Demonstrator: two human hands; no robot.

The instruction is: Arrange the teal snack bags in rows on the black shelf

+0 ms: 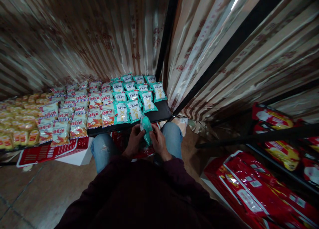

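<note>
Between my knees, my left hand (136,138) and my right hand (159,141) both grip one teal snack bag (146,129), held tilted on end. The fingers of each hand are closed on its sides. Just beyond it, several teal-and-white snack bags (134,110) of the same look lie in rows at the right end of a black shelf (159,112). To their left are rows of white, red and orange snack bags (79,125) with striped edges.
Small yellow packs (21,126) fill the shelf's left end. A red basket (50,152) and white box (79,157) sit below. Striped curtains (104,33) hang behind black posts (167,33). Large red bags (251,185) stand at right, near a rack bar (256,136).
</note>
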